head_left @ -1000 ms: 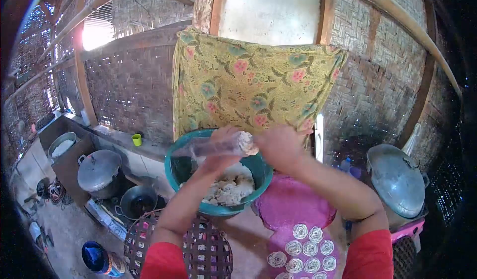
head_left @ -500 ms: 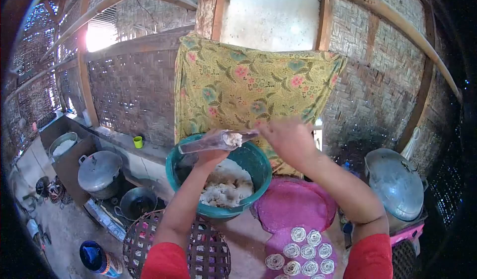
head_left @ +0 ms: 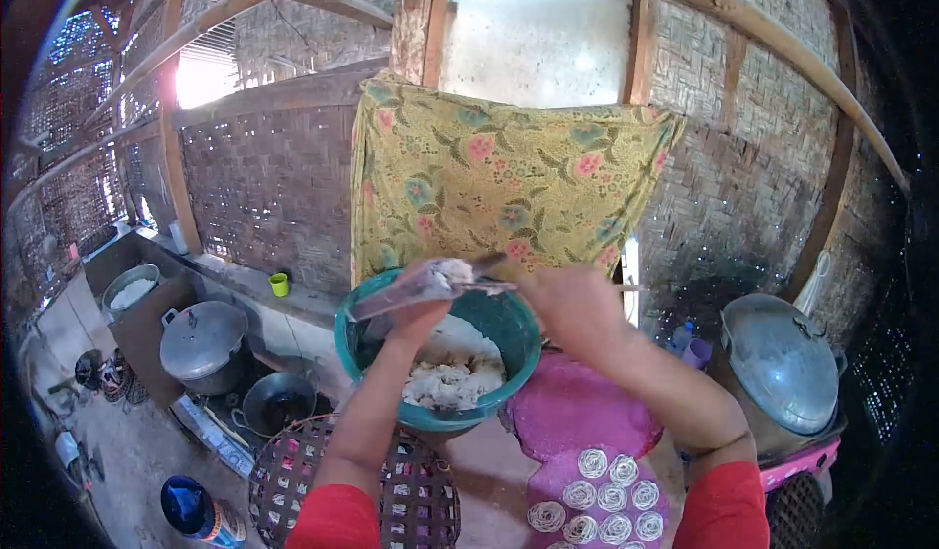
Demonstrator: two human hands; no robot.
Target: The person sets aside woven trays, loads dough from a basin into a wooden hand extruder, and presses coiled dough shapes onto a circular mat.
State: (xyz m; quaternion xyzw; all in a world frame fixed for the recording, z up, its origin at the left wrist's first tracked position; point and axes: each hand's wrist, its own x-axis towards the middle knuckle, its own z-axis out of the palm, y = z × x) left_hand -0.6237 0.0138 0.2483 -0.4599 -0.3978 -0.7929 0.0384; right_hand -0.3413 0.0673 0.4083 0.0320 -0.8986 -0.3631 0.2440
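My left hand (head_left: 423, 312) is wrapped round a clear plastic bag (head_left: 386, 302), tilted above a green basin (head_left: 344, 353). White, crumbly dough (head_left: 450, 273) shows at the bag's right end. My right hand (head_left: 577, 305) grips a thin stick-like utensil (head_left: 489, 286); its tip meets the dough at the bag's mouth and its other end pokes out beyond my fist. Whether that tip is a spoon is too blurred to tell. Loose white dough (head_left: 455, 378) lies in the basin below. White coiled strands (head_left: 613, 497) sit in rounds on a pink sheet (head_left: 540, 481) at the lower right.
A woven basket (head_left: 430, 510) stands in front of the basin. To the left are a lidded pot (head_left: 205, 339), a dark wok (head_left: 279, 402) and a yellow-green cup (head_left: 280, 284). A large lidded pot (head_left: 782, 363) stands at right. Floral cloth (head_left: 509, 177) hangs behind.
My right hand has lowered slightly, bringing the utensil to the dough at the bag's mouth. My left hand still holds the bag above the basin. The view has shifted a little.
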